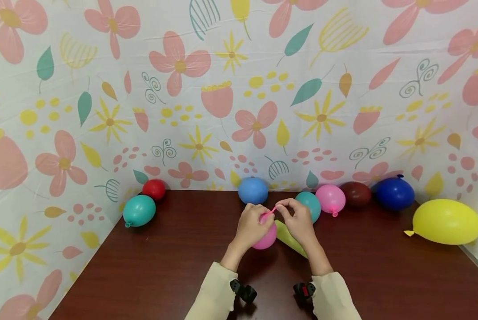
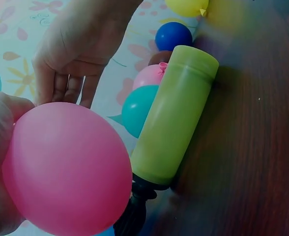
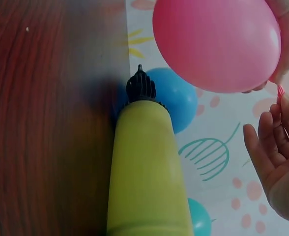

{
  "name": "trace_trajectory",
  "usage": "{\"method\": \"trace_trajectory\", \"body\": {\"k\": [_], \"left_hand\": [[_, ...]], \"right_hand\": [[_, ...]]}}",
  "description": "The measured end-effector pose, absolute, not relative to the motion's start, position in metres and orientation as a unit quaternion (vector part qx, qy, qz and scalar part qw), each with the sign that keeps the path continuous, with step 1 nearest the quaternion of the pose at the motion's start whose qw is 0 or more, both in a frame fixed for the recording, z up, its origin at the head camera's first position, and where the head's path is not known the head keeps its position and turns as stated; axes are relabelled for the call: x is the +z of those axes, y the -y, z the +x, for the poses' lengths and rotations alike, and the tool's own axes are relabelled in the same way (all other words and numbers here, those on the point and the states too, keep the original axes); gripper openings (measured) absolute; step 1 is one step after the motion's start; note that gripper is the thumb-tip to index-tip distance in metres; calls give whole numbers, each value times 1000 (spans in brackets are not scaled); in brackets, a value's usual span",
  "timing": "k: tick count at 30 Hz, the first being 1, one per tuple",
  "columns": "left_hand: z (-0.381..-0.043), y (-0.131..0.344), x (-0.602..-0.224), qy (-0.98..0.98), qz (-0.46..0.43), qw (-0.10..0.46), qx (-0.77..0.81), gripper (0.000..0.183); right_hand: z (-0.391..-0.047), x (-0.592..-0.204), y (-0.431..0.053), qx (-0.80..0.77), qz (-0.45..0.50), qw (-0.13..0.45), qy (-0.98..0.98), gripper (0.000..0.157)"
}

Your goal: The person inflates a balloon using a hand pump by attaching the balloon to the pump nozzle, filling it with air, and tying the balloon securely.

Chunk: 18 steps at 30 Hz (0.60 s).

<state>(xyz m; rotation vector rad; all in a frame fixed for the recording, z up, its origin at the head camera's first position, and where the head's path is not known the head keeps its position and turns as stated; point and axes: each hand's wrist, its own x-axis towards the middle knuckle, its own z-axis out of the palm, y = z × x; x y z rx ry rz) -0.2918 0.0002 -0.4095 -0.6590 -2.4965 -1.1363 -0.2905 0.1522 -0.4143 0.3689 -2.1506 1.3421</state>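
Note:
My left hand [image 1: 252,226] grips a small inflated pink balloon [image 1: 266,239] near its neck, above the middle of the table. With thumb and fingertips, my right hand [image 1: 296,218] pinches the end of the balloon's neck [image 3: 280,93], which is stretched and twisted between the two hands. Behind the hands lies a yellow-green balloon pump [image 2: 176,118] with a black nozzle [image 3: 140,86], partly hidden by the balloon and the right hand in the head view. In the left wrist view the pinched neck is hidden behind the balloon.
Along the back wall sit a light blue balloon [image 1: 253,191], a teal one [image 1: 310,205], a pink one [image 1: 330,198], a brown one [image 1: 356,194] and a dark blue one [image 1: 395,194]. A yellow balloon [image 1: 447,222] lies right; teal [image 1: 139,210] and red [image 1: 154,190] balloons lie left.

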Motion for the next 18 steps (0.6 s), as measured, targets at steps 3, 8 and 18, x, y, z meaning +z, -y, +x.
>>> {"method": "trace_trajectory", "body": {"k": [3,8,18], "left_hand": [[-292,-1,-410,868,-225,173,-409,20],[-292,-1,-412,863,-220,185,-417,24],[-296,8,-415,868,-212,145,-425,43]], "right_hand": [[-290,-414,-150,527,134,273,794,11],[-289,-413,-147,562,124,249,779,12],[-290,-414,-147,627,69,197,751,20]]}}
